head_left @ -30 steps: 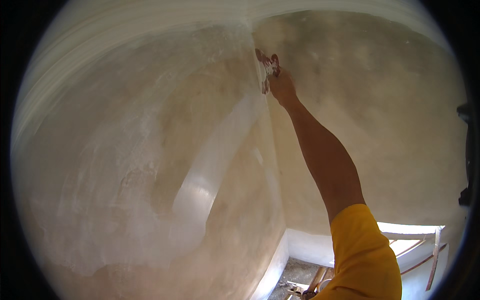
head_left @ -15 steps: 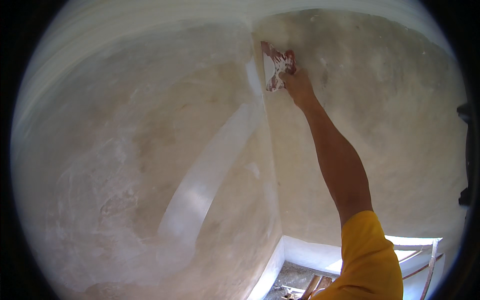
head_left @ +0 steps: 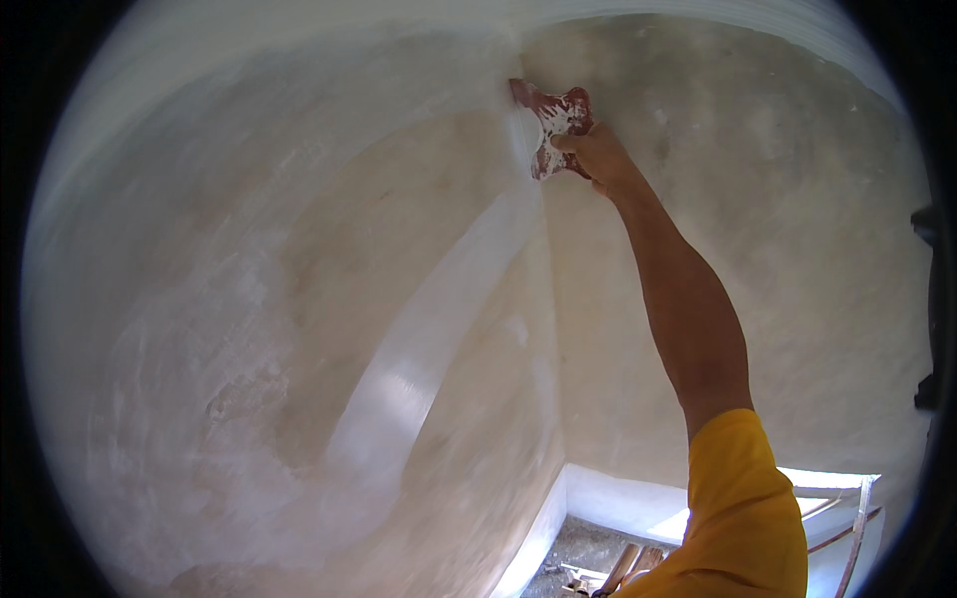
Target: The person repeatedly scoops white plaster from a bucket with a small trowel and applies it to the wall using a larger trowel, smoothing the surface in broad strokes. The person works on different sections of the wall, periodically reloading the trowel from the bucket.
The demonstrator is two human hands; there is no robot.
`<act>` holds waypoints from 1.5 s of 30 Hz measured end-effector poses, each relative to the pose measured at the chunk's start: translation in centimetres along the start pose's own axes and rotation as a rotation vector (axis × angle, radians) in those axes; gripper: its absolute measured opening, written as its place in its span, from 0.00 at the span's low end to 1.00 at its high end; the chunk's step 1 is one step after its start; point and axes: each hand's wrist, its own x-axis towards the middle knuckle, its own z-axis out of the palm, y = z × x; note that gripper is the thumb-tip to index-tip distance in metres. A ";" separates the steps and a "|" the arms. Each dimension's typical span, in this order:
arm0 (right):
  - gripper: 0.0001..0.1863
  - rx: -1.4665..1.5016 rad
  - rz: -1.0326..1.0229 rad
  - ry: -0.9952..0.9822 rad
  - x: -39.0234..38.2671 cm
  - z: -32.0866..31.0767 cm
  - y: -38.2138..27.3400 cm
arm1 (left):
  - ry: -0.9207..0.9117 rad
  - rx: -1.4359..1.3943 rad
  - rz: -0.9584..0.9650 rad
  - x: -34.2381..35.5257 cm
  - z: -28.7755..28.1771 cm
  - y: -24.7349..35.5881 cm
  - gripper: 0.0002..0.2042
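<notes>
My right hand (head_left: 604, 159) grips a dark red putty spreader (head_left: 570, 108) smeared with white putty, the thumb laid across its face. The spreader's left edge meets the wall corner (head_left: 546, 259) high up. On the left wall (head_left: 399, 189) a wide, shiny white streak of putty (head_left: 404, 374) slants from near the spreader down to the lower left. My right arm reaches up from the lower right, in a yellow sleeve (head_left: 743, 498). My left hand is out of sight.
The right wall (head_left: 778, 249) is mottled beige and grey. Low down, below the walls, a bright opening shows wooden pieces (head_left: 623, 568) and a thin upright post (head_left: 857, 538). Dark objects (head_left: 927, 391) stand at the far right rim.
The spreader has shifted slightly left relative to the corner, from the right wall onto the corner line, and its blade has turned. The view has moved a little too.
</notes>
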 end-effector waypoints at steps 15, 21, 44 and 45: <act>0.10 -0.038 -0.164 -0.050 -37.2 23.2 -23.2 | -0.065 -0.030 -0.142 13.4 -7.6 -29.8 0.39; 0.12 -0.409 -0.161 -0.110 -51.8 27.7 -31.5 | -0.153 -0.051 -0.103 15.7 -9.3 -28.4 0.41; 0.02 0.405 0.565 0.494 -28.8 -29.4 2.5 | -0.141 -0.168 0.038 10.5 -21.6 15.6 0.40; 0.03 0.445 0.598 0.492 -27.8 -31.0 2.0 | -0.143 -0.156 0.007 9.4 -23.9 15.5 0.40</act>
